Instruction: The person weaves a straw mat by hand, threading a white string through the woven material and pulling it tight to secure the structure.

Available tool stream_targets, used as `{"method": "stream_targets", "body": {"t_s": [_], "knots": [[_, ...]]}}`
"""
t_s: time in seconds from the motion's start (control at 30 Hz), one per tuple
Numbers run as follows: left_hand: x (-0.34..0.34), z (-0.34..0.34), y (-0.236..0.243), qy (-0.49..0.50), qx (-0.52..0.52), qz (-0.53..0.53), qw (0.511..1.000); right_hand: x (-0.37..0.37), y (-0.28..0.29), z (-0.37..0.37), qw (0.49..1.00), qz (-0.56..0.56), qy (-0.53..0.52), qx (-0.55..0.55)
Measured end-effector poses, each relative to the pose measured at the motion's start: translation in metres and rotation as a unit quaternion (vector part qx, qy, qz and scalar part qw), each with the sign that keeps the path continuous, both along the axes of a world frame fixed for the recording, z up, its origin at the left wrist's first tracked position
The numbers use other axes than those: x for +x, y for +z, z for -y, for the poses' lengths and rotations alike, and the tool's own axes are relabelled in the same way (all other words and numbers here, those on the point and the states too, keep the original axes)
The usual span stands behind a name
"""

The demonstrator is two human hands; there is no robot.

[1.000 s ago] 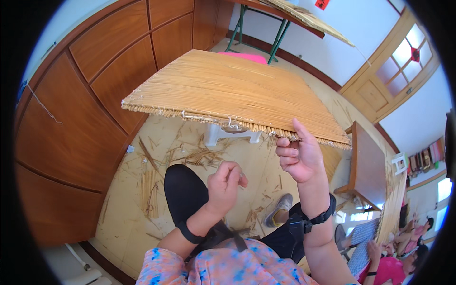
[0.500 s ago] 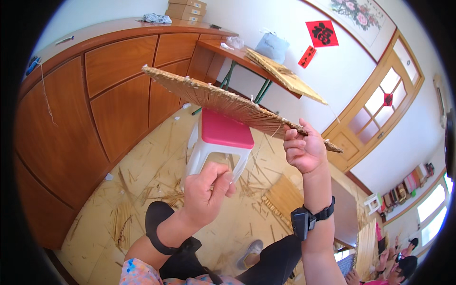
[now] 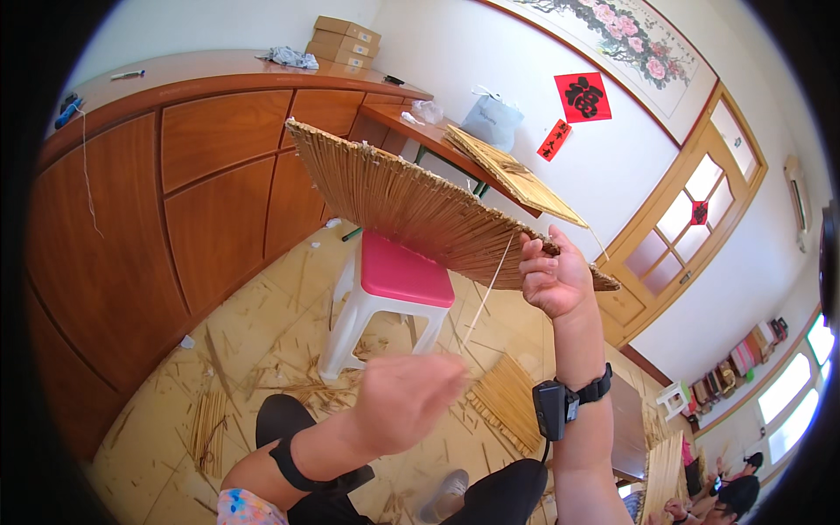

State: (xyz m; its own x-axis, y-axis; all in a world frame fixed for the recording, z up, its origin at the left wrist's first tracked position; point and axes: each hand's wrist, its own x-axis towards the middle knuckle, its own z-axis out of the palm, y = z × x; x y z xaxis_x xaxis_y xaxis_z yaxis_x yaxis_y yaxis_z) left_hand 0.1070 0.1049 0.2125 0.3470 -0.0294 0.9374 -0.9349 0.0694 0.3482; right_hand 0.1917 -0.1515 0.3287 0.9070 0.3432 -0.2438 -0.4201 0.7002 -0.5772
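A stiff panel of bundled straw stalks (image 3: pixel 394 197) hangs tilted in front of me, one long edge bound with twine. My right hand (image 3: pixel 556 273) is closed around that bound edge near the right end. A thin pale string (image 3: pixel 487 291) runs taut from the edge, beside my right fingers, down toward my left hand (image 3: pixel 411 398). Motion blurs the left hand; its fingers look closed, with the string reaching their tips. Under the panel stands a white stool with a pink seat (image 3: pixel 407 273), and the panel's lower side appears to rest against it.
Wooden cabinets (image 3: pixel 223 206) line the left side. Another straw panel (image 3: pixel 516 179) lies on a table behind. Loose stalks and a smaller straw mat (image 3: pixel 510 402) lie on the floor. At lower right, other people (image 3: pixel 739 494) sit near more straw panels.
My left hand has moved down and to the right, drawing the string straight. The straw panel has tipped so more of its stalk face shows. My right hand keeps its hold.
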Motion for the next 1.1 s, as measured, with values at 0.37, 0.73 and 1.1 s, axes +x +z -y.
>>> {"method": "stream_targets", "body": {"t_s": [0.37, 0.73, 1.1], "knots": [[-0.004, 0.04, 0.028, -0.018, 0.185, 0.263, 0.947, -0.008, -0.01, -0.017, 0.998, 0.025, 0.044, -0.029], [0.034, -0.015, 0.102, 0.368, 0.309, 0.17, 0.86, -0.073, 0.016, -0.013, 0.99, 0.016, -0.104, -0.098], [-0.043, 0.001, 0.146, 0.232, 0.335, 0.192, 0.893, -0.224, 0.06, -0.001, 0.928, 0.202, -0.156, -0.271]]}}
